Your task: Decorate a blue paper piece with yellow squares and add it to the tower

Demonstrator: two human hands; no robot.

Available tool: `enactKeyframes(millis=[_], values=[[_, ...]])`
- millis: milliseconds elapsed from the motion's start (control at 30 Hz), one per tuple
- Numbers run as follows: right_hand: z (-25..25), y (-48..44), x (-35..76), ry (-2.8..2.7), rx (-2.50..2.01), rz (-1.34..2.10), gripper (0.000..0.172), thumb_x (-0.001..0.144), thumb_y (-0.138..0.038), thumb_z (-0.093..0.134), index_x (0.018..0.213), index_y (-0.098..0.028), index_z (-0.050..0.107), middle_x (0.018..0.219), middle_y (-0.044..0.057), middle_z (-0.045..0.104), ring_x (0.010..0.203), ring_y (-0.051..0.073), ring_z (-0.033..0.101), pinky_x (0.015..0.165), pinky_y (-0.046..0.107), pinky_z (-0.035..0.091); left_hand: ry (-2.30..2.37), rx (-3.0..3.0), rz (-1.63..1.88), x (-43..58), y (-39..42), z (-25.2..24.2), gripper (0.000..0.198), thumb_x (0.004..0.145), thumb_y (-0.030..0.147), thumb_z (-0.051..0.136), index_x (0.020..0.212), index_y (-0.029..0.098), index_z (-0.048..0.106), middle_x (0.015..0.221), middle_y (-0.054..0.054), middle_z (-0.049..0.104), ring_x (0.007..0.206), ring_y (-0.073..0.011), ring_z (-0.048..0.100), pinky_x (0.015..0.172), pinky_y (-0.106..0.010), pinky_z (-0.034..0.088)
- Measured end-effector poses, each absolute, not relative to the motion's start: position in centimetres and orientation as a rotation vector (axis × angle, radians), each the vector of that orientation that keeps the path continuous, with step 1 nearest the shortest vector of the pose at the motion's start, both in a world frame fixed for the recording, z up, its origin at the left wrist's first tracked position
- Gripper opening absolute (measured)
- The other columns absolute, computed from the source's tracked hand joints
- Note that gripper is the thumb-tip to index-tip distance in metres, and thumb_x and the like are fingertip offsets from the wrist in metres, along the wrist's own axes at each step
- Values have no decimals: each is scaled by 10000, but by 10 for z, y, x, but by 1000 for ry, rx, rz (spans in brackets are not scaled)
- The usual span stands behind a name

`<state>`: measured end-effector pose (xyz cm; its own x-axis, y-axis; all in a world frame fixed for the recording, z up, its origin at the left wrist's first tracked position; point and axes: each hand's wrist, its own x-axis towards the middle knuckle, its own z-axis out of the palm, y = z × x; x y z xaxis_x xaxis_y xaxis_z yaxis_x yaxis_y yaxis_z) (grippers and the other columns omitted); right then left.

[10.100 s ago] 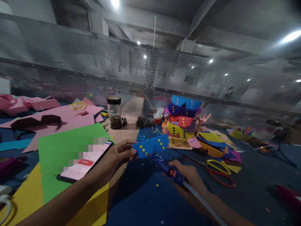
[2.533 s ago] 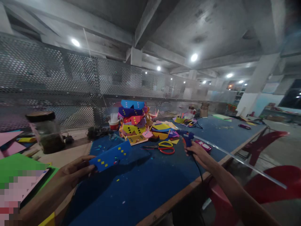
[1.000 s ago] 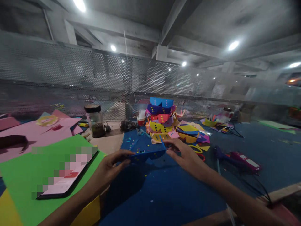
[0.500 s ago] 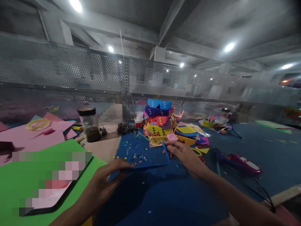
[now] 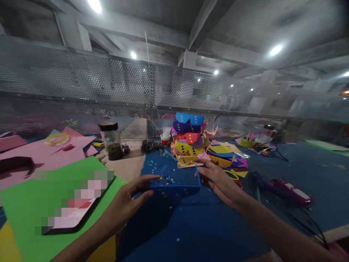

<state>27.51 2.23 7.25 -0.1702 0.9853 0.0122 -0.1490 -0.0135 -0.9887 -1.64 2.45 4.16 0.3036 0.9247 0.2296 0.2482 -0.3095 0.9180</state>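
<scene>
Between my hands is a blue shallow tray-like piece [image 5: 177, 189] with a raised front edge and right side. I cannot tell whether it is stiff paper or plastic. Small coloured paper bits [image 5: 167, 179] lie within its outline. My left hand [image 5: 136, 193] grips its left corner, index finger over the edge and thumb lower down. At the right side, my right hand [image 5: 215, 178] has its fingertips and thumb around the upright wall. Just behind stands a stack of coloured paper bands [image 5: 189, 140] with rows of small square dots.
A phone [image 5: 79, 203] rests on green paper [image 5: 27, 196] at left, near a black-lidded jar [image 5: 111, 142]. On the right lie a purple glue gun [image 5: 289, 191] with its cord and yellow-handled scissors [image 5: 231, 175]. Paper scraps [image 5: 222, 150] sit beside the stack; a mesh screen [image 5: 122, 80] stands behind.
The view has shifted slightly left, so things appear further right. The blue piece now shows more of its front edge, and my left index finger reaches further over its corner.
</scene>
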Motion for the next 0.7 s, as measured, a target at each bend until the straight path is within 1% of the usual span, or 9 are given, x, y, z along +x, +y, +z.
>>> enactKeyframes(millis=[67,167,267,400,500,600,700], values=[[71,21,276,-1233,-1005,1406,375,844,-364,643,1196,-263,567,885,14,649,708,135,565,654,250,440,1004,1648,1009,-16,25,44,400,792,334,672,1184,266,636,1042,-49,718,955,-249,641,833,-334,477],[68,19,278,-1272,-1021,1418,268,845,-368,638,1060,-209,627,886,24,642,720,126,573,678,248,450,956,1525,1011,-15,27,47,431,778,341,687,1190,233,619,908,-40,714,860,-221,638,754,-302,472],[66,17,279,-1307,-1066,1420,263,832,-370,656,1017,-184,634,899,31,653,717,115,587,701,252,456,937,1453,1047,-16,31,47,447,768,328,706,1189,214,608,780,-7,669,745,-172,596,684,-256,441],[66,11,278,-1401,-1104,1354,266,823,-374,669,999,-178,633,874,28,657,720,123,606,689,255,454,859,1425,1079,-20,38,41,436,798,312,691,1206,208,576,699,24,610,673,-135,544,653,-234,410],[65,6,278,-1488,-1115,1258,237,840,-387,649,962,-184,642,850,18,655,725,131,613,688,259,453,842,1346,1086,-21,40,36,400,790,314,702,1154,194,589,707,17,615,674,-140,555,651,-241,418],[66,2,278,-1605,-1131,1161,199,839,-379,649,925,-200,658,829,7,648,730,139,617,685,260,453,814,1280,1068,-22,41,33,326,791,315,703,1081,194,616,788,-10,651,715,-149,584,683,-256,443],[70,-1,277,-1767,-1126,1091,209,877,-387,591,935,-209,684,876,29,667,808,170,629,737,284,463,777,1229,1035,-22,40,33,267,789,298,711,1026,197,641,821,-12,661,721,-132,591,701,-248,454]])
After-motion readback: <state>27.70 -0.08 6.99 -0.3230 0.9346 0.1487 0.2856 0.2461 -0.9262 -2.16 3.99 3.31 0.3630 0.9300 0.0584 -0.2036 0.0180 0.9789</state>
